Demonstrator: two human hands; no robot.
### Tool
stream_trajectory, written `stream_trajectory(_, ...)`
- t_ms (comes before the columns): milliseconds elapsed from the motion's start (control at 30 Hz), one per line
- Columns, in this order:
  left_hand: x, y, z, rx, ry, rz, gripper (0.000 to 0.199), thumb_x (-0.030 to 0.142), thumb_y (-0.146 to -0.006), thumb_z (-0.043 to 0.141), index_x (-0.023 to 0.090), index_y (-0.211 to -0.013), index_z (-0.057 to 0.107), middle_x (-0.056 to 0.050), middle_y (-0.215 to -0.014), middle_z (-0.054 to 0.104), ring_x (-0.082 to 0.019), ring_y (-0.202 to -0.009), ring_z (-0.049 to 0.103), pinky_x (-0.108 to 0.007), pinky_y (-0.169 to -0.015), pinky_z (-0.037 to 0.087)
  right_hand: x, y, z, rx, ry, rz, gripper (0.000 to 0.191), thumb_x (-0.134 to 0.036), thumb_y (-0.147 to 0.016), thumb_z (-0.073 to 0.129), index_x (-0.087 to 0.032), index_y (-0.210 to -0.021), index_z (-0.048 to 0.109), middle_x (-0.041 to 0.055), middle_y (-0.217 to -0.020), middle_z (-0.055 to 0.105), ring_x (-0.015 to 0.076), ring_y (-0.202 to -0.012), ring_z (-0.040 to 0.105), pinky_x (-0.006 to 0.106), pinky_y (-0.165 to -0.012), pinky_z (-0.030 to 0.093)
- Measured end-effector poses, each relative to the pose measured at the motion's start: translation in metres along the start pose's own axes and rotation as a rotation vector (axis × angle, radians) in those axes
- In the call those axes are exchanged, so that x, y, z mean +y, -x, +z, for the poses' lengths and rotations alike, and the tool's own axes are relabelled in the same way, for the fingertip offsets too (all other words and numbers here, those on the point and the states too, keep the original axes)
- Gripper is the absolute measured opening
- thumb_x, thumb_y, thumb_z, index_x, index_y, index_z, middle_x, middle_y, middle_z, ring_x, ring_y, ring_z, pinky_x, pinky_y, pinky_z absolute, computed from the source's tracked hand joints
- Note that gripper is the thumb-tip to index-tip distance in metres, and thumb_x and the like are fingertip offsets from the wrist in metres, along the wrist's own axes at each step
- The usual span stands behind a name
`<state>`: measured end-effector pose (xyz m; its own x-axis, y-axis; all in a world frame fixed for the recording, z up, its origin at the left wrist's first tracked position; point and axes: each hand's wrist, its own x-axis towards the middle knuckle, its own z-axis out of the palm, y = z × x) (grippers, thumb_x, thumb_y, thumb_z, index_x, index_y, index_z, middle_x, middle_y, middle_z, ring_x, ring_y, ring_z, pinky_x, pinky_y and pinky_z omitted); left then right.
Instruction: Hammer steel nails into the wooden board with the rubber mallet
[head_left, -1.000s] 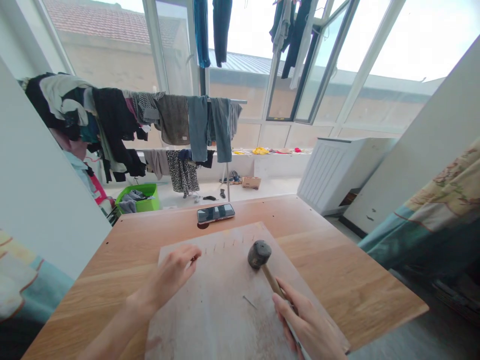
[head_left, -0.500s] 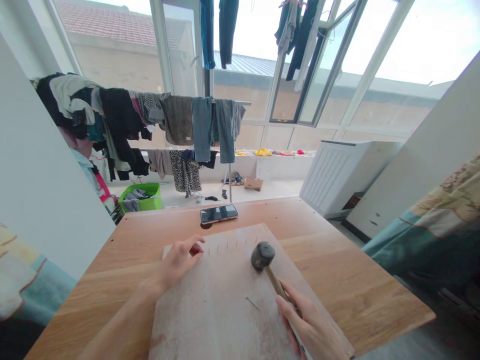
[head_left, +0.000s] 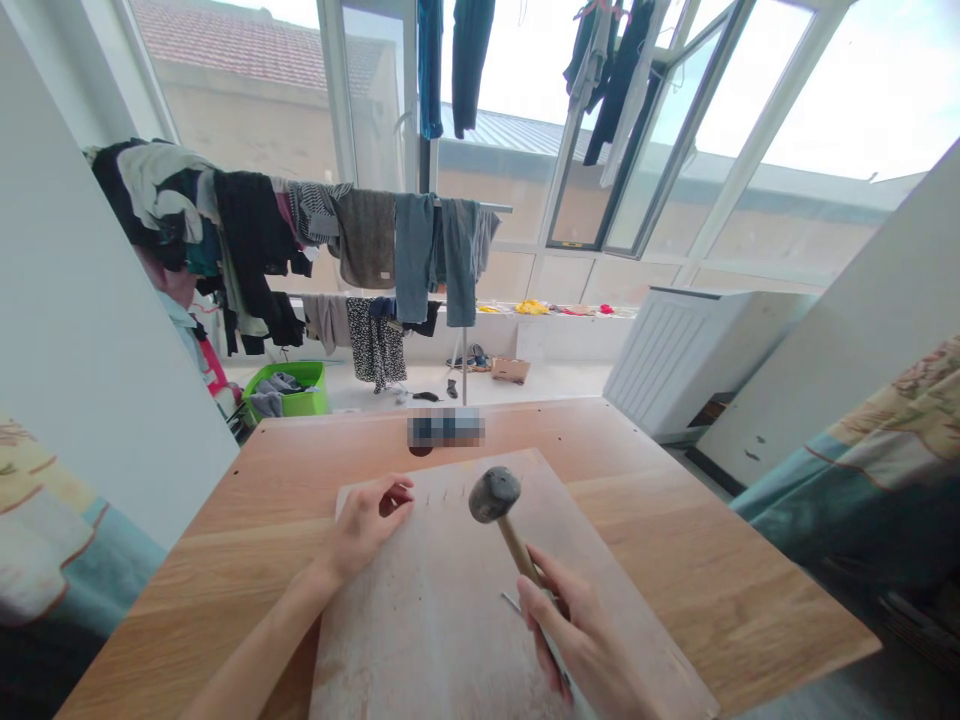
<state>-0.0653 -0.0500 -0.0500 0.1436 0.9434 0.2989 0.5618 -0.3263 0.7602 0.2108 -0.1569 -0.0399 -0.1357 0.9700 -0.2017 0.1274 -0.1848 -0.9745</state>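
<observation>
A pale wooden board lies on the wooden table. Several thin nails stand upright near its far edge. My left hand rests at the board's far left corner, thumb and fingers curled toward each other beside the row; what they hold, if anything, is too small to see. My right hand grips the handle of a mallet, whose dark head is over the board and hides some of the nails. One loose nail lies on the board, partly behind my right fingers.
A phone, blurred out, lies near the table's far edge beside a dark round hole. Beyond are a green basket with clothes, a drying rack with laundry, a small cardboard box and a white cabinet.
My right hand has moved left with the mallet, bringing its head closer to my left hand and partly covering the nail row. The view has shifted slightly.
</observation>
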Motion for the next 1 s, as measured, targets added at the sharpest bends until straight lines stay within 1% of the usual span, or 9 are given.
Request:
stream_trajectory(133,-0.001,0.000,0.001,-0.004,-0.015,-0.010,0.020,0.023,-0.080,0.061,0.020,-0.099,0.068,-0.001,-0.083,0.077,-0.014,-0.065,0.065,-0.025,-0.067,0.054,-0.019,-0.013,0.024,-0.083,0.004,-0.038,0.051,-0.052,-0.092,0.053,-0.017,-0.129,0.053,-0.0072,-0.071,0.050,0.0029,-0.032,0.045,0.012,-0.026,0.032)
stream_trajectory(233,-0.002,0.000,0.002,-0.006,0.007,-0.005,0.020,0.021,-0.079,0.060,0.020,-0.098,0.068,-0.001,-0.084,0.077,-0.014,-0.065,0.065,-0.025,-0.067,0.054,-0.028,-0.024,0.038,-0.135,0.018,-0.083,0.046,-0.047,-0.094,0.051,-0.018,-0.129,0.053,-0.0077,-0.071,0.049,0.0022,-0.032,0.045,0.011,-0.025,0.032)
stream_trajectory(300,-0.002,-0.001,0.003,-0.014,0.033,0.011,0.021,0.022,-0.079,0.059,0.020,-0.098,0.067,-0.001,-0.083,0.077,-0.014,-0.065,0.065,-0.025,-0.066,0.053,-0.031,-0.030,0.046,-0.149,0.025,-0.100,0.045,-0.046,-0.094,0.050,-0.018,-0.129,0.053,-0.0078,-0.071,0.049,0.0024,-0.032,0.046,0.011,-0.025,0.032)
stream_trajectory(400,-0.003,-0.001,0.004,-0.015,0.067,0.044,0.020,0.023,-0.081,0.059,0.020,-0.099,0.066,0.000,-0.081,0.076,-0.014,-0.065,0.064,-0.025,-0.065,0.053,-0.033,-0.035,0.053,-0.137,0.036,-0.096,0.048,-0.047,-0.092,0.052,-0.018,-0.131,0.052,-0.0077,-0.071,0.049,0.0030,-0.031,0.046,0.012,-0.025,0.033)
stream_trajectory(533,-0.002,0.000,0.005,-0.005,0.078,0.057,0.014,0.025,-0.081,0.060,0.020,-0.092,0.066,0.001,-0.078,0.073,-0.014,-0.064,0.062,-0.023,-0.063,0.050,-0.034,-0.036,0.059,-0.138,0.051,-0.114,0.045,-0.046,-0.093,0.050,-0.019,-0.129,0.054,-0.0076,-0.070,0.049,0.0032,-0.031,0.046,0.012,-0.025,0.032)
stream_trajectory(633,-0.002,0.000,0.004,-0.005,0.045,0.085,0.008,0.019,-0.079,0.057,0.019,-0.082,0.064,0.001,-0.074,0.070,-0.012,-0.062,0.058,-0.021,-0.061,0.046,-0.033,-0.035,0.060,-0.169,0.100,-0.123,0.039,-0.044,-0.095,0.049,-0.021,-0.126,0.055,-0.0073,-0.071,0.049,0.0029,-0.031,0.046,0.011,-0.025,0.032)
stream_trajectory(733,-0.004,0.000,0.003,0.001,-0.010,0.123,0.011,0.012,-0.075,0.051,0.018,-0.076,0.061,0.003,-0.066,0.061,-0.011,-0.059,0.051,-0.020,-0.058,0.041,-0.031,-0.034,0.060,-0.213,0.134,-0.113,0.035,-0.041,-0.096,0.048,-0.020,-0.123,0.057,-0.0069,-0.071,0.049,0.0028,-0.031,0.046,0.011,-0.025,0.032)
stream_trajectory(867,-0.005,0.001,0.002,0.007,-0.036,0.143,0.009,0.013,-0.075,0.052,0.017,-0.075,0.060,0.004,-0.063,0.053,-0.011,-0.058,0.046,-0.020,-0.056,0.036,-0.026,-0.034,0.061,-0.215,0.140,-0.122,0.037,-0.040,-0.097,0.048,-0.021,-0.128,0.056,-0.0071,-0.070,0.048,0.0028,-0.032,0.046,0.011,-0.026,0.033)
stream_trajectory(1000,-0.002,0.001,0.001,0.005,-0.023,0.141,0.009,0.011,-0.073,0.051,0.017,-0.074,0.059,0.003,-0.064,0.054,-0.012,-0.058,0.047,-0.021,-0.056,0.037,-0.023,-0.035,0.063,-0.206,0.116,-0.117,0.044,-0.039,-0.097,0.048,-0.022,-0.137,0.052,-0.0072,-0.070,0.049,0.0028,-0.032,0.045,0.011,-0.026,0.033)
